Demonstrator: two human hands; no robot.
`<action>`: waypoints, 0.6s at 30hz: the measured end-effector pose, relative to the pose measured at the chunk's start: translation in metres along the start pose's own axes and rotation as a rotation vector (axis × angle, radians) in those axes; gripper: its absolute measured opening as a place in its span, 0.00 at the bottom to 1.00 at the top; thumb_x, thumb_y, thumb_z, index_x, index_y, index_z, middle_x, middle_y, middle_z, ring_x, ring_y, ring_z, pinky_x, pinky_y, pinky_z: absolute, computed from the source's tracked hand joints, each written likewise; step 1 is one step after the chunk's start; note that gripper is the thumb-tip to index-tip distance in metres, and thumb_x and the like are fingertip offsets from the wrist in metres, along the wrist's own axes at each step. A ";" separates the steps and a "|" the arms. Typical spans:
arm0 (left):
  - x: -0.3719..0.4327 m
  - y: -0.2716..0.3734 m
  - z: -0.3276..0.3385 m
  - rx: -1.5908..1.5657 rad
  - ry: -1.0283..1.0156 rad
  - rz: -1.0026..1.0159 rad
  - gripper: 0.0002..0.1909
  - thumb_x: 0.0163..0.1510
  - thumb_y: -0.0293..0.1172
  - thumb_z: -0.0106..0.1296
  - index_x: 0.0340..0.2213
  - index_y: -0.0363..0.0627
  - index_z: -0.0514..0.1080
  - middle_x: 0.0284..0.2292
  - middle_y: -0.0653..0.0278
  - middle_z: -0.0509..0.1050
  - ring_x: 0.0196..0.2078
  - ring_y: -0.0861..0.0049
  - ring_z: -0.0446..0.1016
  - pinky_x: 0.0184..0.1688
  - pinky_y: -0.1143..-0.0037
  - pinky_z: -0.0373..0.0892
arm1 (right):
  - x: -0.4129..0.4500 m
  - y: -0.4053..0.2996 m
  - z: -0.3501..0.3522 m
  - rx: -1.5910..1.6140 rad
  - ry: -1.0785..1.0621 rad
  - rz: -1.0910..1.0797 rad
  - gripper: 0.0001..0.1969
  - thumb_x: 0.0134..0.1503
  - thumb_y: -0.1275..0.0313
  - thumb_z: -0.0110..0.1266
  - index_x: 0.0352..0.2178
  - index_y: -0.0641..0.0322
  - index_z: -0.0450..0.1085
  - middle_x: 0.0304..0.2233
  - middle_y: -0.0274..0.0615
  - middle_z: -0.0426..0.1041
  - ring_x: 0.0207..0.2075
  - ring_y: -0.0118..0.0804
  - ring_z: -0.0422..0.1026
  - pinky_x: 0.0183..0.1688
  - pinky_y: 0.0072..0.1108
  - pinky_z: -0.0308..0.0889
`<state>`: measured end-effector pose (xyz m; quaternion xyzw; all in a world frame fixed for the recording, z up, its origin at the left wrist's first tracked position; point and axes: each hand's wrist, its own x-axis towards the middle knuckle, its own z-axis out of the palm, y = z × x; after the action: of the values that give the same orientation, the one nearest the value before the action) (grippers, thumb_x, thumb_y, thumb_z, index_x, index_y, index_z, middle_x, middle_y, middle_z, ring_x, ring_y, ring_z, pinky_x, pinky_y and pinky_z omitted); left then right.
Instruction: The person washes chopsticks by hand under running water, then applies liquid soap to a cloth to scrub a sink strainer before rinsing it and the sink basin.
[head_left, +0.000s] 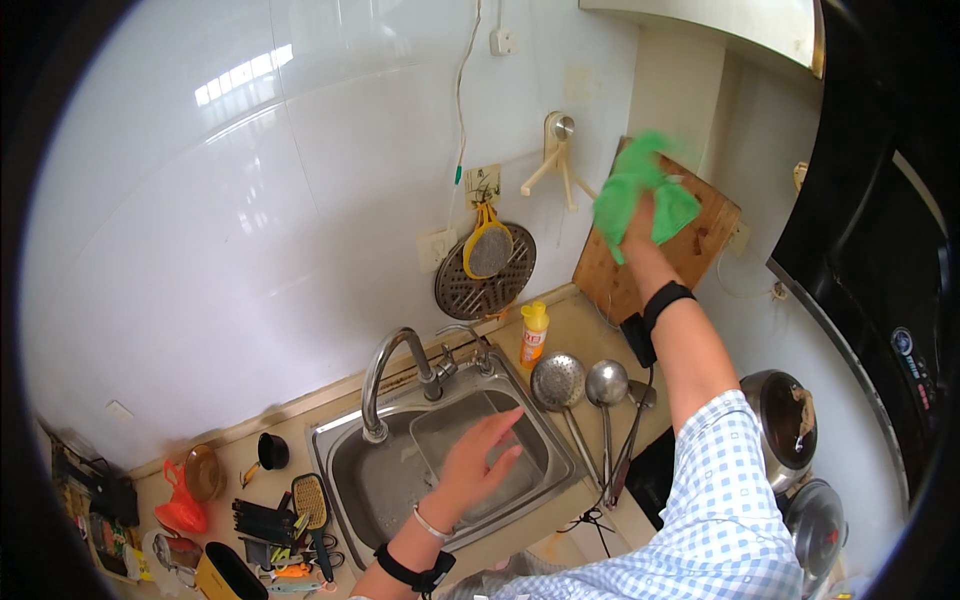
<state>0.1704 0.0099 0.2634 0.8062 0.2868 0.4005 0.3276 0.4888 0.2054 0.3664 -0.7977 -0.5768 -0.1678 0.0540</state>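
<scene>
My right hand (642, 217) is stretched up to the back corner, gripping a green cloth (626, 196) that is blurred. Behind the cloth, a wooden cutting board (679, 259) leans against the wall; whether the cloth touches it I cannot tell. Over the stainless steel sink (375, 491) my left hand (480, 461) hovers, holding nothing, its thumb apart from the fingers. A clear rectangular tray or basin (517, 480) lies in the sink below that hand, partly hidden by it. The curved faucet (386, 360) rises at the sink's back edge.
Right of the sink lie a skimmer (559, 382) and a ladle (606, 384), near a yellow-capped bottle (534, 334). Pots (784, 427) stand farther right under the black range hood (862, 247). Scissors, a brush (310, 502) and a red bag (180, 506) crowd the left counter.
</scene>
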 end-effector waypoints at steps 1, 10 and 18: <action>-0.002 -0.003 0.001 0.003 -0.001 -0.018 0.22 0.44 0.27 0.47 0.45 0.46 0.60 0.38 0.57 0.66 0.33 0.70 0.68 0.36 0.77 0.65 | -0.002 -0.006 0.015 -0.068 0.379 -0.064 0.26 0.45 0.71 0.47 0.48 0.56 0.53 0.49 0.46 0.55 0.47 0.41 0.58 0.46 0.30 0.55; -0.014 -0.025 -0.012 -0.003 0.043 -0.107 0.24 0.44 0.22 0.45 0.46 0.47 0.58 0.35 0.57 0.66 0.31 0.72 0.68 0.33 0.77 0.65 | -0.023 -0.021 0.002 0.311 0.559 0.012 0.22 0.42 0.71 0.49 0.43 0.57 0.61 0.47 0.50 0.57 0.47 0.45 0.58 0.45 0.31 0.57; -0.051 -0.033 -0.031 0.017 0.170 -0.295 0.18 0.46 0.24 0.44 0.42 0.47 0.62 0.36 0.60 0.66 0.34 0.70 0.67 0.36 0.77 0.64 | -0.154 -0.051 0.012 0.698 0.552 -0.136 0.20 0.47 0.71 0.47 0.43 0.61 0.60 0.47 0.50 0.57 0.51 0.47 0.53 0.51 0.30 0.49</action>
<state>0.1115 0.0024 0.2291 0.7215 0.4320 0.4122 0.3506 0.4007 0.0865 0.2989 -0.6172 -0.6140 -0.1731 0.4606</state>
